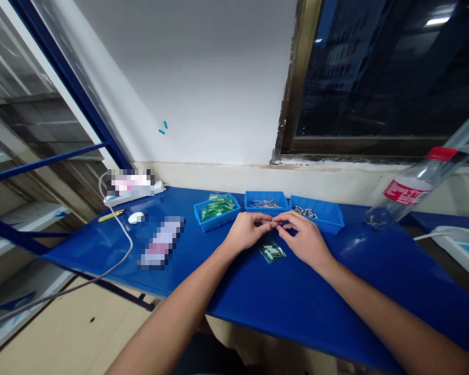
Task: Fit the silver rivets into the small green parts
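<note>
Over the blue table (242,291), my left hand (248,230) and my right hand (301,237) meet fingertip to fingertip. Both hands are closed in a pinch; what lies between the fingers is too small to make out. Just below them a small clear bag (272,251) with several pale and metal pieces lies flat. Behind my left hand is a blue bin (218,221) of green packets. A second blue bin (266,211) holds thin metal pins, and a third bin (330,223), behind my right hand, has short metal parts.
A clear bottle with a red cap (408,190) stands tilted at the right, near a white power strip (463,250). On the left are a blurred flat object (162,244), a white mouse-like item (136,217), a yellow cutter (110,215) and a cable (131,242).
</note>
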Demonstrator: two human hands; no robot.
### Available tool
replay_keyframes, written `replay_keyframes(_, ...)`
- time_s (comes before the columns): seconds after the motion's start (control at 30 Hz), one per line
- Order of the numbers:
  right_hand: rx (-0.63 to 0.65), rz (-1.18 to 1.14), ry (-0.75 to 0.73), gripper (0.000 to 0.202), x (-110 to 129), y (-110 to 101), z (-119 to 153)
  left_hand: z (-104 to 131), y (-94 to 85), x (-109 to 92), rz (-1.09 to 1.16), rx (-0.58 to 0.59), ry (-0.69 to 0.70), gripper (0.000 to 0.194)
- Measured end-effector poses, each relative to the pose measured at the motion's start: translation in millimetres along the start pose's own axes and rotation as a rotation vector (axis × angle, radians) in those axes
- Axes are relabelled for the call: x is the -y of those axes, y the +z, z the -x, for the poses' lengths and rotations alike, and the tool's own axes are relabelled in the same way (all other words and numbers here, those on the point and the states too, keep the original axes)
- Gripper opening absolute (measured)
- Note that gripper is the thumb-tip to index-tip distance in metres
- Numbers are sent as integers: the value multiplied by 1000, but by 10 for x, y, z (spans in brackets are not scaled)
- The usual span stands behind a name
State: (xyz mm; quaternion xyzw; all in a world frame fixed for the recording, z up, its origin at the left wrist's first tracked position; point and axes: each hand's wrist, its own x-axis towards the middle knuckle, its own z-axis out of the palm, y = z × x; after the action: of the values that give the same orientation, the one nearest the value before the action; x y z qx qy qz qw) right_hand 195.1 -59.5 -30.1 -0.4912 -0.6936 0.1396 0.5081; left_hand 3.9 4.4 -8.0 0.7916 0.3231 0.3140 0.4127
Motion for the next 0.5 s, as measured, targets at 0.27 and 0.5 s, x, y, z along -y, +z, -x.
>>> replay_keyframes(0.27, -41, -44, 136, 17, -34, 26, 10, -13, 27, 111, -85, -61, 3, 15)
replay_keyframes(0.5, -31, -43, 150, 14, -42, 50, 19, -45, 68, 165, 206, -90, -2, 23)
